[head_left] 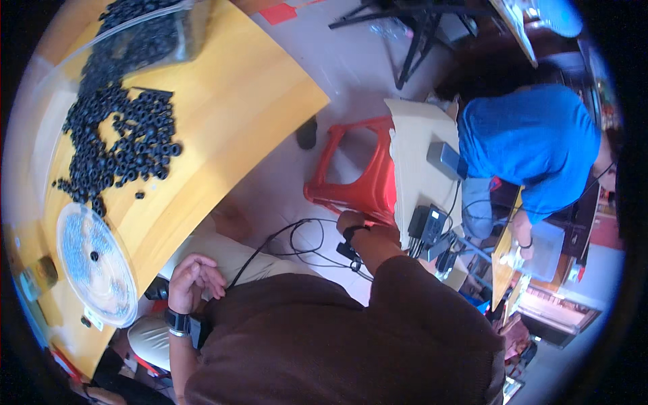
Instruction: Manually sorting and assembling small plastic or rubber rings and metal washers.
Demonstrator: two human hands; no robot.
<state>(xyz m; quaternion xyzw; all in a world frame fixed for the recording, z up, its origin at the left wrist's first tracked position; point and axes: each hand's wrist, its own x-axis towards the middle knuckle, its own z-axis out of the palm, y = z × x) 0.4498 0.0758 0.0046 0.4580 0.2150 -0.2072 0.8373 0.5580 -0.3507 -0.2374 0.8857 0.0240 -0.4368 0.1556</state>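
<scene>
My left hand hovers over my lap beside the table edge, its fingers loosely bent and apart, with nothing seen in them. A dark watch is on that wrist. Out to the right, my right hand is closed at the near edge of a red plastic stool. A thin black cable runs up to this hand and loops below it; whether the fingers grip the cable or the stool is hidden. A small black device hangs among the cables under my right wrist.
Many small black rings lie on the yellow table, by a clear bag of more. A round clear tray sits at the table's near edge. Cardboard carries black boxes. A person in blue bends at the right.
</scene>
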